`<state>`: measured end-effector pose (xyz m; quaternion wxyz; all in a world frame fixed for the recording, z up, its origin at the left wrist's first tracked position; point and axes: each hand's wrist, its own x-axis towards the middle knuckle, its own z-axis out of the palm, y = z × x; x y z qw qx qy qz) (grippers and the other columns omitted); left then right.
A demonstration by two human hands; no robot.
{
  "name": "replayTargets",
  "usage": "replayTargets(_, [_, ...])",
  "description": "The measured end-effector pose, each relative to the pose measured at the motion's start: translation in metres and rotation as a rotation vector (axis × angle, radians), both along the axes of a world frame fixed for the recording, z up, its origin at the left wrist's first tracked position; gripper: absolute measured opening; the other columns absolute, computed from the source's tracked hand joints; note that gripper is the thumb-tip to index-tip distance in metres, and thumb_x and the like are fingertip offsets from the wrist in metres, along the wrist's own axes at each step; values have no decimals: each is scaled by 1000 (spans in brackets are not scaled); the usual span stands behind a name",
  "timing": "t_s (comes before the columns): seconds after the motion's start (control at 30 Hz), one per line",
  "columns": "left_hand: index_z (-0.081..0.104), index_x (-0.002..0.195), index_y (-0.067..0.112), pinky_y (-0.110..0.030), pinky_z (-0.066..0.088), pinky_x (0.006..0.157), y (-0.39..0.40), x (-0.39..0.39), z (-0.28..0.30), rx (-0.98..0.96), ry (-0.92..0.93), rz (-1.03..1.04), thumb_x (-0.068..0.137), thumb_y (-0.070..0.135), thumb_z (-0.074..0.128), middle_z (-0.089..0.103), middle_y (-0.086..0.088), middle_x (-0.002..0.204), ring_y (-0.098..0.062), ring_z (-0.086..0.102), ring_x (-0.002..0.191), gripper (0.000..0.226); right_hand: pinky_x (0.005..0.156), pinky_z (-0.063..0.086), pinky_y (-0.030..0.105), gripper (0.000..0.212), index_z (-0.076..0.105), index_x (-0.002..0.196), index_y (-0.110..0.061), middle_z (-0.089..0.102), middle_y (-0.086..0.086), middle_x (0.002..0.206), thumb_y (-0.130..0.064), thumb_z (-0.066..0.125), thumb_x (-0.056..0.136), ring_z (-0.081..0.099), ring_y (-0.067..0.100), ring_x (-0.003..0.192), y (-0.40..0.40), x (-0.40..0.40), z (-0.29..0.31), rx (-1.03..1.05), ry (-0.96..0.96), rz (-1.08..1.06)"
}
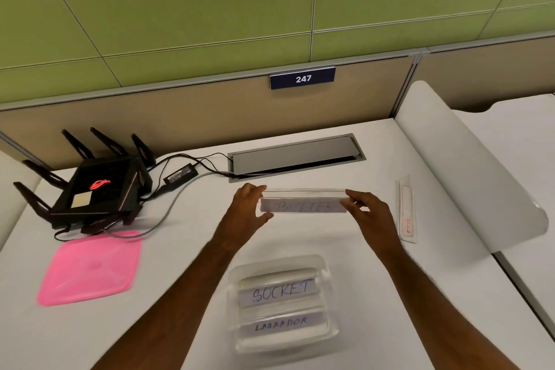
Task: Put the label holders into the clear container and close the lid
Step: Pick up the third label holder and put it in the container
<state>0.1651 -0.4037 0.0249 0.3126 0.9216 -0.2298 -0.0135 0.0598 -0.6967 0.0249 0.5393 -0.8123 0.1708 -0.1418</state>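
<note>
Currently both hands hold one clear label holder [303, 203] between them, lifted above the middle of the white worktop [186, 249]. The left hand [247, 207] pinches its left end, thumb below and fingers over the top edge; the right hand [368, 209] pinches its right end in the same way. The holder runs level from side to side, and the handwriting on its paper insert is too blurred to read.

Nearer the front edge of the worktop, between the two forearms, stands the clear container [326, 267], open on top. Two label holders lie inside it side by side: the "SOCKET" holder [279, 290] toward the back and the "LABRADOR" holder [280, 324] toward the front. The held holder is well behind the container.

A pink lid [91, 267] lies flat on the left part of the worktop, apart from the container. Behind it, toward the back left corner, sits a black router [96, 189] with raised antennas, and a power adapter [180, 176] with cables leads to the grey cable hatch [295, 155] along the back edge. A narrow packet with a red label [407, 212] lies near the right edge, just beside a white side divider [468, 177].
</note>
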Motion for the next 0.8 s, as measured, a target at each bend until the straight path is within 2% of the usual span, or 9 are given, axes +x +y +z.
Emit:
replayTargets(0.07, [51, 143, 15, -29, 49, 98, 7, -5, 5, 8, 4, -22, 83, 31, 82, 54, -4, 132, -16, 51, 117, 70, 75, 53, 8, 33, 72, 123, -15, 72, 1, 106, -27, 74, 93, 65, 3, 95, 2, -5, 4, -6, -12, 5])
replayTargets(0.13, [54, 140, 16, -12, 42, 90, 15, -10, 10, 19, -7, -50, 80, 35, 83, 56, 0, 125, -9, 48, 105, 70, 74, 53, 10, 30, 74, 119, -16, 73, -2, 105, -29, 75, 92, 65, 0, 93, 3, -10, 8, 6, -26, -7])
replayTargets(0.2, [57, 136, 18, -5, 39, 83, 22, -14, 15, 13, -1, -76, 78, 41, 84, 57, 5, 117, -6, 49, 99, 68, 73, 53, 10, 27, 75, 115, -17, 74, -4, 104, -30, 75, 92, 65, -3, 93, 4, -15, 12, 13, -36, -6])
replayTargets(0.3, [63, 129, 21, -17, 54, 88, 33, -23, 24, -59, 68, -103, 74, 44, 86, 61, 8, 110, -8, 56, 100, 64, 71, 52, 7, 21, 75, 112, -21, 74, -7, 105, -29, 74, 93, 66, -6, 96, 7, -22, 19, 28, -53, 20])
replayTargets(0.43, [68, 120, 23, -28, 59, 86, 43, -33, 29, -178, 195, -49, 69, 42, 91, 62, 14, 106, -6, 61, 102, 59, 77, 49, 2, 27, 73, 122, -27, 73, -17, 114, -29, 71, 95, 64, -15, 105, 14, -31, 24, 65, -27, 92])
replayTargets(0.53, [68, 120, 23, -27, 59, 89, 52, -43, 28, -241, 259, -5, 68, 45, 91, 57, 18, 114, -2, 58, 109, 61, 84, 52, 7, 28, 72, 114, -51, 75, -27, 111, -29, 68, 98, 69, -7, 104, 19, -41, 26, 87, -8, 174])
replayTargets(0.6, [67, 122, 24, -29, 58, 92, 59, -49, 28, -303, 305, 1, 68, 44, 91, 56, 20, 122, -3, 57, 115, 63, 88, 54, 13, 36, 69, 111, -62, 74, -28, 114, -29, 67, 98, 70, -4, 105, 22, -46, 27, 100, 5, 206])
replayTargets(0.73, [68, 123, 27, -35, 54, 102, 72, -62, 24, -385, 399, 62, 68, 44, 90, 67, 17, 123, -7, 64, 115, 61, 99, 55, 29, 34, 69, 126, -49, 73, -18, 124, -29, 67, 99, 69, 5, 115, 23, -55, 24, 162, 36, 275])
replayTargets(0.8, [68, 124, 30, -35, 51, 105, 77, -70, 23, -414, 413, 86, 69, 45, 89, 71, 18, 120, -4, 64, 115, 61, 97, 57, 27, 35, 67, 128, -49, 72, -17, 126, -30, 67, 98, 69, 8, 116, 26, -60, 25, 194, 48, 315])
